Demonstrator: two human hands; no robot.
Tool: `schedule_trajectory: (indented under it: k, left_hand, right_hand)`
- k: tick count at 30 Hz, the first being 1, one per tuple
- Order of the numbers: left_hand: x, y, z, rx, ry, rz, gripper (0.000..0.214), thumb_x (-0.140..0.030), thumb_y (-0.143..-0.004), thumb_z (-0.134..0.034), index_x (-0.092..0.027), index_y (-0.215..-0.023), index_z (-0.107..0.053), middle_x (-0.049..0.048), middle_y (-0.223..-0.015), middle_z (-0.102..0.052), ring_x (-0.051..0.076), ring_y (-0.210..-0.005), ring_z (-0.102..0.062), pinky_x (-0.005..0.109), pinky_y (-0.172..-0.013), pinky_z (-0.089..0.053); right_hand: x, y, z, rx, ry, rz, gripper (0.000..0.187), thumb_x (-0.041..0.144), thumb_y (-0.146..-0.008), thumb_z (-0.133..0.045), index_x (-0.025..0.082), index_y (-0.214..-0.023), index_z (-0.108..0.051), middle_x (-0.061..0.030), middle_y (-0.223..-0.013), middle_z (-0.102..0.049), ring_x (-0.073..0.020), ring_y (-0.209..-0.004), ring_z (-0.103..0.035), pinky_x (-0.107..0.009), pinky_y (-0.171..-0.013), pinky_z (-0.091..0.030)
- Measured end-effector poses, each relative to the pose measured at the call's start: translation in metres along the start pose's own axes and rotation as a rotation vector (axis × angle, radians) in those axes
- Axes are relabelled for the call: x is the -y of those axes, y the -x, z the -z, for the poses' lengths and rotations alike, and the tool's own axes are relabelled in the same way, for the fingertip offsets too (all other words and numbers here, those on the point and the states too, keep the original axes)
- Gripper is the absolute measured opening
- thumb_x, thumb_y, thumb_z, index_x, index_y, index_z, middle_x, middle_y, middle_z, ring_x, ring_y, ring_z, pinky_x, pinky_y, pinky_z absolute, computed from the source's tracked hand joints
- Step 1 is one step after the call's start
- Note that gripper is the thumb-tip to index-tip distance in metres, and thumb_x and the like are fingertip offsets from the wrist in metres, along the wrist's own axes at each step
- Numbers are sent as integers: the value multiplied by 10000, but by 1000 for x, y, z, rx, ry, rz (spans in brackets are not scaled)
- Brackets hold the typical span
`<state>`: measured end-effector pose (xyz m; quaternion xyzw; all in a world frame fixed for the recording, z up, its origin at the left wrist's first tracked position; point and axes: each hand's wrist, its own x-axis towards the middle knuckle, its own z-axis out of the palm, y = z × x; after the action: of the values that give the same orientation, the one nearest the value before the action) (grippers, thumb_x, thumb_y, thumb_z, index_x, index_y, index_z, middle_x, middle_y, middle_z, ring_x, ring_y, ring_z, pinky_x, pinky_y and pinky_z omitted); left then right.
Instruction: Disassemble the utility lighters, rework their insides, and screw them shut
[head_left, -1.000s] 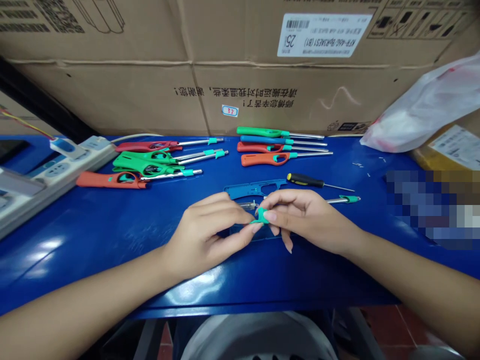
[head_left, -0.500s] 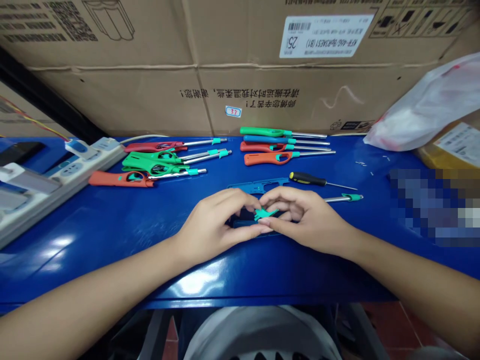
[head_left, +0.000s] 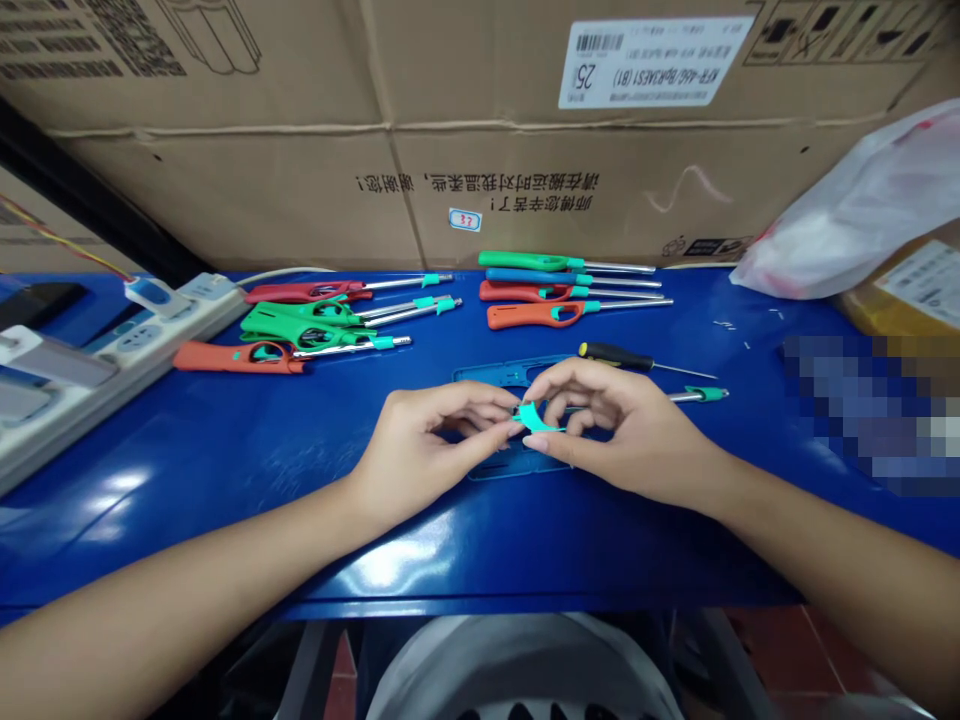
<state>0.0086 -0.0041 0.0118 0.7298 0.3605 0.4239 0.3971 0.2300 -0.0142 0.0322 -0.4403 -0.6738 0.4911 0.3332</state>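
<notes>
two hands at a small turquoise part, blue shell halves beneath

the left hand (head_left: 431,440) is nearly closed at its tips, thumb and fingertips pinching the left end of a turquoise plastic piece (head_left: 532,416). the right hand (head_left: 630,430) is loosely curled, its thumb under the lower edge and its forefinger at the top, so that both hands have hold of the piece. from where i stand the fingers hide part of it, and i cannot tell whether the dark bit at its left end belongs to it.

the piece lies between the hands, held above the near blue shell half (head_left: 517,462). judged by its look, it should be light and stiff, smooth enough to slip, with thin ends that could snap if bent; the broad curved middle seems the best place to grip, with light fingertip pressure.

just beyond lies the far blue shell half (head_left: 499,374); right of it, a black-and-yellow screwdriver (head_left: 619,356) and a metal tube (head_left: 682,397) with a green tip. farther out, on the blue table (head_left: 225,480), lie four lighters (head_left: 534,317) side by side and, to the left, a looser group of lighters (head_left: 240,358) near a power strip (head_left: 135,345).
</notes>
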Motion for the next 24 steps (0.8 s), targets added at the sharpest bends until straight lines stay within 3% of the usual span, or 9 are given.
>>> schedule_trajectory:
  k: [8,14,18,24]
  left_hand:
    - [-1,2,-3,102,19,33,211,-210,-884,-787,-163,-1066,-691,9,-826,-800,137,-728,-780,200,-709,-646]
    - [0,1,3,256,-331,-244,408,-298,-829,-858,-182,-1168,-663,49,-1045,-757,177,-931,-720,298,-857,-611]
    - [1,0,5,369,-426,-289,372,-273,-896,-787,-186,-1223,-632,64,-1135,-749,226,-1068,-680,361,-942,-579]
    - [5,0,4,399,-423,-261,311,-215,-920,-749,-169,-1204,-629,52,-1138,-746,200,-1070,-681,319,-947,-569]
  right_hand:
    - [3,3,19,112,356,57,163,300,-880,-701,228,-1024,-728,12,-769,-684,-110,-653,-616,-228,-554,-470]
    - [4,2,35,199,490,-52,168,291,-832,-721,209,-976,-748,29,-692,-656,-103,-585,-591,-236,-532,-455]
    - [4,2,35,245,531,-55,135,267,-837,-690,221,-949,-749,28,-708,-656,-98,-577,-576,-236,-526,-441]
    - [1,3,30,273,465,-98,136,223,-848,-653,221,-974,-703,32,-748,-668,-104,-639,-600,-224,-553,-454]
